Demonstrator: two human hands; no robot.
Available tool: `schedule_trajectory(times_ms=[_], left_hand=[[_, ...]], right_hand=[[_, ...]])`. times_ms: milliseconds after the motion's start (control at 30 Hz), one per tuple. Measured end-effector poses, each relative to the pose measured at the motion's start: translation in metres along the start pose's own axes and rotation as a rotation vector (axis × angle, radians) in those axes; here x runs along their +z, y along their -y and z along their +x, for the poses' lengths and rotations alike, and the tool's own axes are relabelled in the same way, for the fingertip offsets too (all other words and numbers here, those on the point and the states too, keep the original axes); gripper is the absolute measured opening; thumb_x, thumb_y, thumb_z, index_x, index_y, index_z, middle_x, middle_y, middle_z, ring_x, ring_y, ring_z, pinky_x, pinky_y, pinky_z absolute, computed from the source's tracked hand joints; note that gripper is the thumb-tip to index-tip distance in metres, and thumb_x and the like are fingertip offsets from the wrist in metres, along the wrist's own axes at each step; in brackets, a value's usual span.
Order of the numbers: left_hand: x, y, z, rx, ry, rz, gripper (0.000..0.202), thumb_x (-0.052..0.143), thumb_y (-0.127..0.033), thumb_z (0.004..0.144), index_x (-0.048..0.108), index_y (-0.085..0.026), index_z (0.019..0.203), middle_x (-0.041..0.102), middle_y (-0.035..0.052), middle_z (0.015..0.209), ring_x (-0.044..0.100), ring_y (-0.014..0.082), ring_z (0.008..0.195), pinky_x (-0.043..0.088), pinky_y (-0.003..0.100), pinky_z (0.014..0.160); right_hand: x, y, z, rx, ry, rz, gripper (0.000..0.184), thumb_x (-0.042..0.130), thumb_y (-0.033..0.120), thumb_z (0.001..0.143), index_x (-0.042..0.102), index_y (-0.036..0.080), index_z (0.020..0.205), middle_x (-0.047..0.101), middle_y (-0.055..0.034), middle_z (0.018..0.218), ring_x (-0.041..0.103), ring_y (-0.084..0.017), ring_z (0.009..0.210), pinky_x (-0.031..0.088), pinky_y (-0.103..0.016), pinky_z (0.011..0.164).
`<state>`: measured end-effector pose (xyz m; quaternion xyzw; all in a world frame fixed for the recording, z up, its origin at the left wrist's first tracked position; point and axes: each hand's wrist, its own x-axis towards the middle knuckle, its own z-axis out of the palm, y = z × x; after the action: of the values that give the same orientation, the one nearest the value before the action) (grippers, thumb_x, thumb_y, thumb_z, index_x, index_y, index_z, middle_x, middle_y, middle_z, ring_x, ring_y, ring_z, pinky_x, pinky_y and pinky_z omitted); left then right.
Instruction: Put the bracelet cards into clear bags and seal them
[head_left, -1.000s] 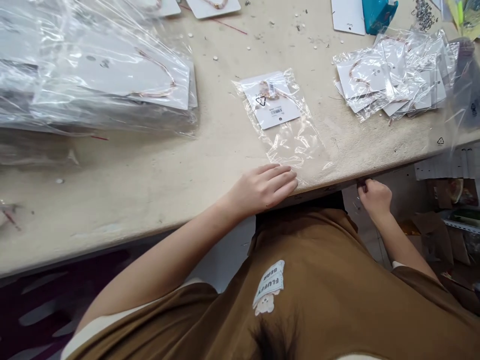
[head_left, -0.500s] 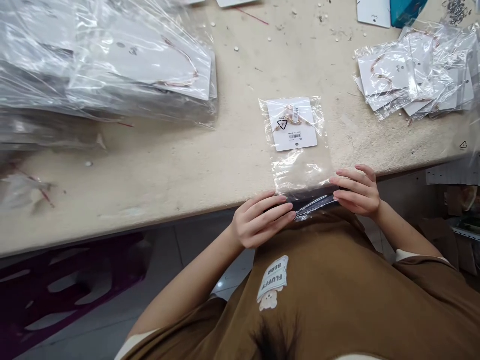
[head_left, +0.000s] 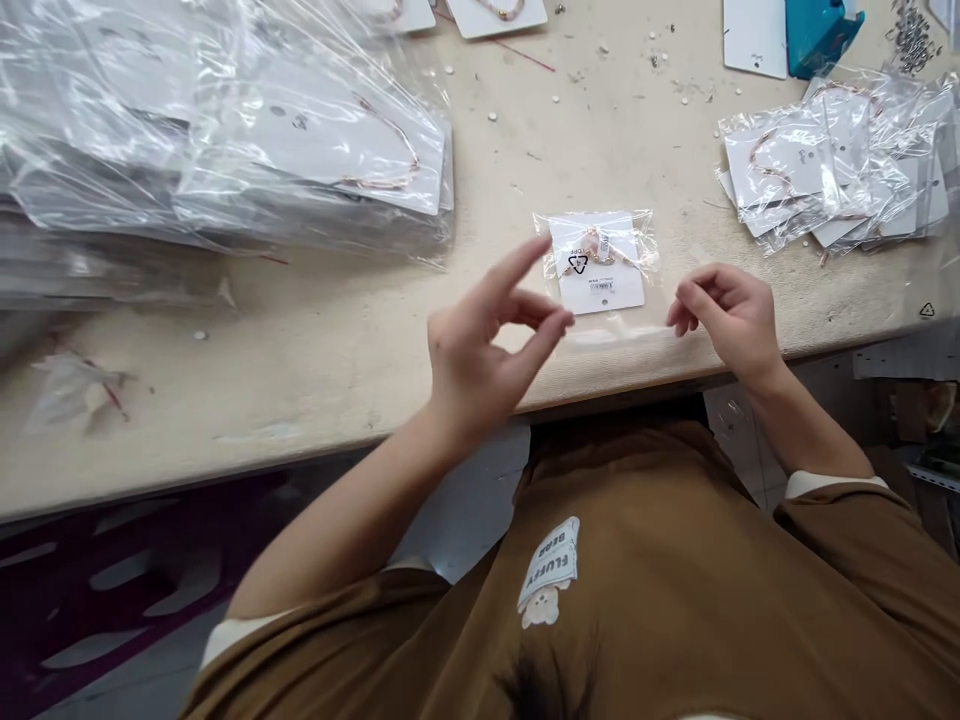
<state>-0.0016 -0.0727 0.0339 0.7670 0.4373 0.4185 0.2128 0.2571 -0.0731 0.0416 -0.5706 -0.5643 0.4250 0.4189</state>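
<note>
A clear plastic bag (head_left: 651, 240) lies on the table in front of me, holding a white card (head_left: 622, 290) with a rose-gold bracelet (head_left: 621, 256) and a small label. A glossy strip of its film stretches between my hands near the table's front edge. My left hand (head_left: 487, 345) pinches the strip's left end between thumb and curled fingers, its index finger pointing out over the bag's left side. At the right end, my right hand (head_left: 727, 315) has thumb and fingers closed on the film.
Large clear bags of carded bracelets (head_left: 300, 150) are heaped at the left. More bagged cards (head_left: 832, 165) form a pile at the right, near a teal object (head_left: 821, 35) and small metal pieces (head_left: 913, 38). Carded bracelets (head_left: 499, 15) lie at the back.
Both hands have moved up from the table's front edge. The bag's lower end, which hung over the edge, is now up on the table, and less of it shows below the card.
</note>
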Motion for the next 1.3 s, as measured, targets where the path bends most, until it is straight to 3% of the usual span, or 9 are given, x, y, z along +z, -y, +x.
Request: schedule_trajectory(times_ms=[100, 233, 467, 600, 733, 1033, 1100, 1200, 1300], left_hand=[[0.004, 0.023, 0.028, -0.023, 0.067, -0.034, 0.054, 0.047, -0.032, 0.105, 0.033, -0.026, 0.157, 0.077, 0.0046, 0.103, 0.072, 0.0165, 0.079, 0.063, 0.032, 0.075], [0.014, 0.058, 0.050, -0.003, 0.106, 0.005, 0.054, 0.043, -0.033, 0.105, 0.029, -0.028, 0.157, 0.078, 0.0034, 0.100, 0.072, 0.0172, 0.078, 0.060, 0.034, 0.073], [0.024, 0.087, 0.054, 0.000, 0.115, 0.001, 0.053, 0.045, -0.033, 0.103, 0.030, -0.032, 0.154, 0.076, -0.0029, 0.087, 0.067, 0.0139, 0.067, 0.054, 0.031, 0.064], [0.023, 0.085, 0.054, -0.032, 0.143, 0.009, 0.048, 0.046, -0.030, 0.103, 0.034, -0.026, 0.149, 0.075, -0.0059, 0.086, 0.064, 0.0105, 0.066, 0.052, 0.029, 0.065], [0.023, 0.080, 0.054, -0.097, 0.148, 0.028, 0.042, 0.051, -0.032, 0.100, 0.045, -0.027, 0.141, 0.075, -0.0024, 0.088, 0.064, 0.0142, 0.065, 0.052, 0.032, 0.064], [0.013, 0.082, 0.060, 0.152, 0.050, 0.201, 0.029, 0.053, -0.029, 0.100, 0.053, -0.026, 0.128, 0.069, 0.0057, 0.102, 0.066, 0.0219, 0.088, 0.055, 0.036, 0.080], [0.010, 0.071, 0.064, 0.207, 0.096, 0.224, 0.025, 0.049, -0.025, 0.101, 0.056, -0.023, 0.125, 0.067, 0.0085, 0.104, 0.065, 0.0247, 0.096, 0.055, 0.039, 0.086], [0.017, 0.053, 0.069, 0.320, 0.274, 0.230, 0.030, 0.039, -0.021, 0.103, 0.062, -0.019, 0.123, 0.068, 0.0119, 0.107, 0.065, 0.0285, 0.106, 0.054, 0.045, 0.093], [0.037, 0.044, 0.068, 0.336, 0.463, 0.239, 0.040, 0.040, -0.027, 0.104, 0.055, -0.015, 0.139, 0.059, 0.0166, 0.138, 0.053, 0.0350, 0.132, 0.046, 0.053, 0.108]], right_hand=[[0.005, 0.001, 0.035, 0.068, 0.002, -0.066, 0.038, 0.069, 0.055, 0.090, 0.061, 0.021, 0.074, 0.063, 0.0019, 0.058, 0.054, -0.009, 0.045, 0.046, -0.025, 0.047], [0.011, -0.005, 0.070, 0.137, -0.016, -0.226, 0.039, 0.066, 0.044, 0.094, 0.055, 0.021, 0.065, 0.055, 0.0028, 0.052, 0.048, -0.009, 0.044, 0.044, -0.026, 0.047], [0.020, -0.013, 0.086, 0.124, -0.023, -0.424, 0.034, 0.067, 0.038, 0.092, 0.051, 0.023, 0.066, 0.045, 0.0044, 0.048, 0.052, -0.013, 0.054, 0.051, -0.033, 0.063], [0.021, -0.011, 0.085, 0.143, -0.015, -0.498, 0.032, 0.067, 0.033, 0.090, 0.051, 0.022, 0.065, 0.048, 0.0026, 0.052, 0.053, -0.014, 0.058, 0.048, -0.033, 0.063], [0.021, -0.011, 0.085, 0.114, -0.019, -0.537, 0.034, 0.067, 0.035, 0.089, 0.050, 0.022, 0.064, 0.049, 0.0027, 0.054, 0.051, -0.013, 0.059, 0.045, -0.032, 0.063], [0.023, -0.012, 0.088, 0.124, -0.017, -0.649, 0.032, 0.067, 0.032, 0.088, 0.049, 0.022, 0.063, 0.051, 0.0011, 0.060, 0.054, -0.015, 0.067, 0.046, -0.034, 0.071], [0.023, -0.014, 0.088, 0.099, -0.014, -0.635, 0.033, 0.067, 0.034, 0.088, 0.049, 0.022, 0.063, 0.050, 0.0012, 0.059, 0.054, -0.016, 0.067, 0.047, -0.035, 0.072], [0.023, -0.016, 0.088, 0.063, -0.020, -0.643, 0.032, 0.068, 0.033, 0.086, 0.049, 0.022, 0.063, 0.049, 0.0014, 0.059, 0.054, -0.016, 0.068, 0.047, -0.035, 0.073], [0.023, -0.019, 0.089, 0.039, -0.025, -0.657, 0.027, 0.067, 0.032, 0.085, 0.052, 0.022, 0.065, 0.049, 0.0013, 0.060, 0.055, -0.017, 0.071, 0.047, -0.035, 0.074]])
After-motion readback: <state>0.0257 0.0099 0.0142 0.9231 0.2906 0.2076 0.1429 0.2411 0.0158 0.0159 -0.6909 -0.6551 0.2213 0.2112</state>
